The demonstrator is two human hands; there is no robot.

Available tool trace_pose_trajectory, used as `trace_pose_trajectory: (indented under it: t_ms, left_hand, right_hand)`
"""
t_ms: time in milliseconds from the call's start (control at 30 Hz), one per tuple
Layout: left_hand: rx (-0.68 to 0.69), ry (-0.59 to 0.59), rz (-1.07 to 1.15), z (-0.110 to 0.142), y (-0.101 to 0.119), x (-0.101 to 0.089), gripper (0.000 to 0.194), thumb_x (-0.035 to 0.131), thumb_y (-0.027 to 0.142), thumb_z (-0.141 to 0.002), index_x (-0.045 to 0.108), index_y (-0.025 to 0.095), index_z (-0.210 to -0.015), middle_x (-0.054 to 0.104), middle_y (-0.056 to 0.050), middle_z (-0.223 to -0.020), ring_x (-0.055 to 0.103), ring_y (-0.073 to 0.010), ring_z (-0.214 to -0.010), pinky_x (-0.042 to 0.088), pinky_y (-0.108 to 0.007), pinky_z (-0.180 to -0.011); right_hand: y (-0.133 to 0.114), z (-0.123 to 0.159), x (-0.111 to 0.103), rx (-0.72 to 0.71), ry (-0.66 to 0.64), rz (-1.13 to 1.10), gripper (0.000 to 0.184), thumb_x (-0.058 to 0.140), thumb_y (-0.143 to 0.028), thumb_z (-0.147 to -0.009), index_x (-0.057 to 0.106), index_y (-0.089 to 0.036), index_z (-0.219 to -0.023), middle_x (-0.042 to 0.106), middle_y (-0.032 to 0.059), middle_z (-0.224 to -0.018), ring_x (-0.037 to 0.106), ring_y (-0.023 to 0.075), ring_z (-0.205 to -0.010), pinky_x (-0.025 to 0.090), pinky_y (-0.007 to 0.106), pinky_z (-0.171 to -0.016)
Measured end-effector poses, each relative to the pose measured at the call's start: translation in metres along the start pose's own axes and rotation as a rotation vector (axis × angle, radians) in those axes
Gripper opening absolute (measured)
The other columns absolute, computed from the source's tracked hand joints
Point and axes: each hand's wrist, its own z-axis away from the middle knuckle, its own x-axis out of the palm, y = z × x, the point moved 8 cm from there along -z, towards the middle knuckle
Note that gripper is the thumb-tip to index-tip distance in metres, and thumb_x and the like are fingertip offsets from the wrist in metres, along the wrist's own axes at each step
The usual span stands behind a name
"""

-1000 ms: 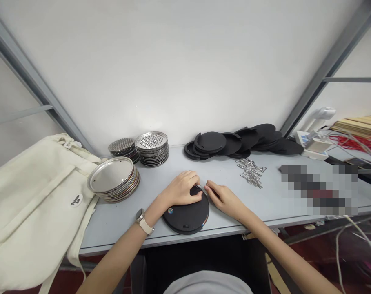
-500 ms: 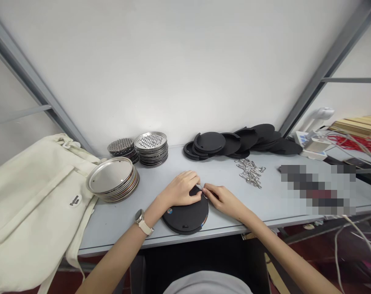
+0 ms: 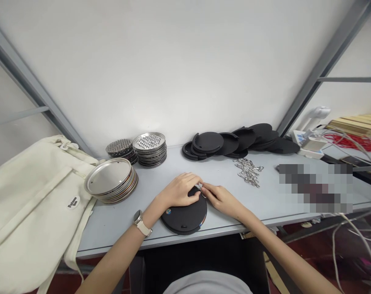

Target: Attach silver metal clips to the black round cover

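"Black disc [image 3: 185, 214] by the table's [image 3: 112, 224] near edge: who's got it?"

"Left hand [image 3: 179, 190], fingers curled round its far edge. Right hand [image 3: 222, 200] is pinching a small metal clip [image 3: 200, 188] there, fingertips closed."

"And around them?"

"Loose metal clips [image 3: 248, 171] farther right, overlapping black discs [image 3: 207, 141] along the far side, a stack of silvery round plates [image 3: 108, 176] to the left, beside the cream bag [image 3: 35, 212]."

Pale wall [image 3: 173, 73] (plain) behind a gray table [image 3: 118, 224].
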Motion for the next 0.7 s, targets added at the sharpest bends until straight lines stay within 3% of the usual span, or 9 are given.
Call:
trace_pose_trajectory:
  t_ms: [233, 400, 700]
  left_hand:
    - [-0.025, 0.011, 0.026, 0.0004, -0.0024, 0.0001, 0.021, 0.053, 0.018, -0.079, 0.048, 0.018, -0.100, 0.058, -0.006, -0.096, 0.055, -0.0202, -0.091, 0.043, -0.033, -0.084]
    - [-0.023, 0.009, 0.037, 0.0002, -0.0026, 0.0002, 0.021, 0.053, 0.018, -0.079, 0.048, 0.018, -0.099, 0.058, -0.006, -0.097, 0.054, -0.0200, -0.092, 0.044, -0.033, -0.084]
    - [-0.027, 0.003, 0.068, -0.0004, -0.0024, -0.0002, 0.020, 0.052, 0.017, -0.078, 0.049, 0.019, -0.097, 0.058, -0.005, -0.096, 0.055, -0.0195, -0.091, 0.044, -0.033, -0.084]
  right_hand:
    - [0.0017, 0.0011, 0.0006, 0.016, -0.002, 0.013, 0.030, 0.027, -0.035, -0.097, 0.050, -0.020, -0.083, 0.053, -0.0012, -0.064, 0.049, 0.0135, -0.057, 0.037, 0.024, -0.060]
    - [0.0009, 0.0017, 0.0015, -0.001, -0.002, 0.022, 0.019, 0.037, -0.031, -0.092, 0.046, -0.020, -0.079, 0.049, -0.0032, -0.062, 0.045, 0.0117, -0.054, 0.033, 0.022, -0.055]
    - [0.0006, 0.0013, 0.0020, -0.009, 0.002, 0.063, 0.019, 0.034, -0.024, -0.091, 0.051, -0.020, -0.083, 0.057, 0.0007, -0.070, 0.051, 0.0137, -0.059, 0.037, 0.024, -0.062]
